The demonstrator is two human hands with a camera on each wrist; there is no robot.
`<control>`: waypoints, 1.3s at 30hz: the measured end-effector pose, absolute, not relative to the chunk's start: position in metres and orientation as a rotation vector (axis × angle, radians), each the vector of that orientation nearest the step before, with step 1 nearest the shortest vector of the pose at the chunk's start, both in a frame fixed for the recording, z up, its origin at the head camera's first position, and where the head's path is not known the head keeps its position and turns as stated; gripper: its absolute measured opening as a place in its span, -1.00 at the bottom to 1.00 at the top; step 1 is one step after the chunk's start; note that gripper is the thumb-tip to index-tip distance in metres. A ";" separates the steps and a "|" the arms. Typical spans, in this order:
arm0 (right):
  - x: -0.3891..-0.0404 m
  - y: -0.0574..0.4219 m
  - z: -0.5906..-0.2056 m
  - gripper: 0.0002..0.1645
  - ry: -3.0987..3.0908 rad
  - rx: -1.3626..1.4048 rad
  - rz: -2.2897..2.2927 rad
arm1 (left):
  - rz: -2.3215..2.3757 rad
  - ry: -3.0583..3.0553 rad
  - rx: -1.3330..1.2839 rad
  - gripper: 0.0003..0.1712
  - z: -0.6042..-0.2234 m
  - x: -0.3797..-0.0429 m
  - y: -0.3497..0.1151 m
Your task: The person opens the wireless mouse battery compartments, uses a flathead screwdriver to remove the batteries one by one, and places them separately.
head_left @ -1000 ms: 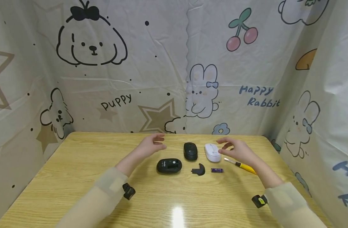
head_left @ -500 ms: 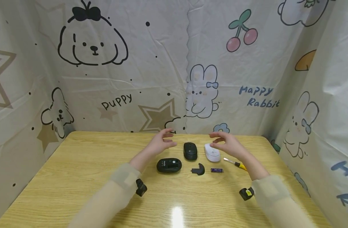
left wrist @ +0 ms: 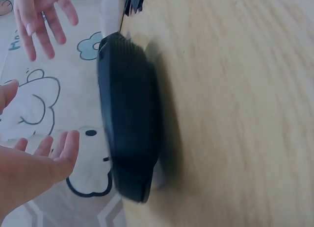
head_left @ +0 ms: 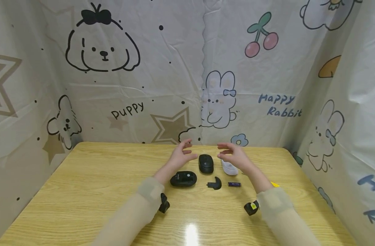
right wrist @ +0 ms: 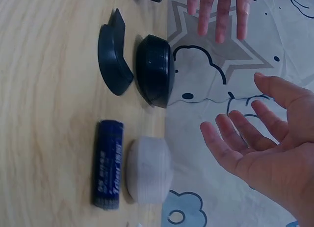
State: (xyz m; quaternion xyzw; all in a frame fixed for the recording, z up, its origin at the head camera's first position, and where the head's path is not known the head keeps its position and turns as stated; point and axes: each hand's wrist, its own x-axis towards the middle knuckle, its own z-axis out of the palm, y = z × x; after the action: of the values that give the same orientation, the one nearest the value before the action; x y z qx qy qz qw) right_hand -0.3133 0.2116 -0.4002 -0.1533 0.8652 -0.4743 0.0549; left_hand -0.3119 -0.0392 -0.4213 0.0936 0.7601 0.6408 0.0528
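My left hand [head_left: 180, 156] hovers just left of an upright black mouse [head_left: 206, 164], fingers loosely spread and holding nothing. Opposite it, my right hand [head_left: 236, 158] is raised over a white mouse [head_left: 229, 168], partly hiding it, with bare fingers relaxed. A second black mouse [head_left: 183, 179] lies bottom up with its battery slot exposed, and it fills the middle of the left wrist view. To its right are a black curved battery cover [head_left: 215, 183] and a purple-blue battery [head_left: 234, 184]. The right wrist view shows the battery [right wrist: 108, 163] close beside the white mouse [right wrist: 149, 170].
A yellow-handled screwdriver [head_left: 275, 185] lies at the right, mostly hidden behind the right forearm. The wooden table [head_left: 83, 191] is enclosed by printed cloth [head_left: 162, 78] at the back and sides. Each wrist carries a small black camera.
Both hands have moved inward toward each other, the left one rightward and the right one leftward. The mice, cover and battery have stayed where they were.
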 end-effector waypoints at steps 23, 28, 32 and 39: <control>-0.322 0.183 -0.446 -0.35 2.641 -0.286 -1.387 | 1.794 2.294 0.182 -0.07 -0.452 -0.327 -0.015; -0.322 0.179 -0.447 -0.34 2.633 -0.235 -1.402 | 1.742 2.293 0.178 -0.09 -0.451 -0.328 -0.012; -0.322 0.175 -0.448 -0.34 2.642 -0.199 -1.397 | 1.713 2.300 0.170 -0.11 -0.451 -0.329 -0.009; -0.323 0.174 -0.449 -0.35 2.659 -0.193 -1.375 | 1.693 2.331 0.187 -0.10 -0.453 -0.331 -0.004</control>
State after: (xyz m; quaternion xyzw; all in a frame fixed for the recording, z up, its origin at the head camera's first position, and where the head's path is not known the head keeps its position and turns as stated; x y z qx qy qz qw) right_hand -0.3230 0.1736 -0.4490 -0.0642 0.8842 -0.4573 0.0706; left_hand -0.3307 -0.0045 -0.4530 0.0642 0.8009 0.5817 0.1269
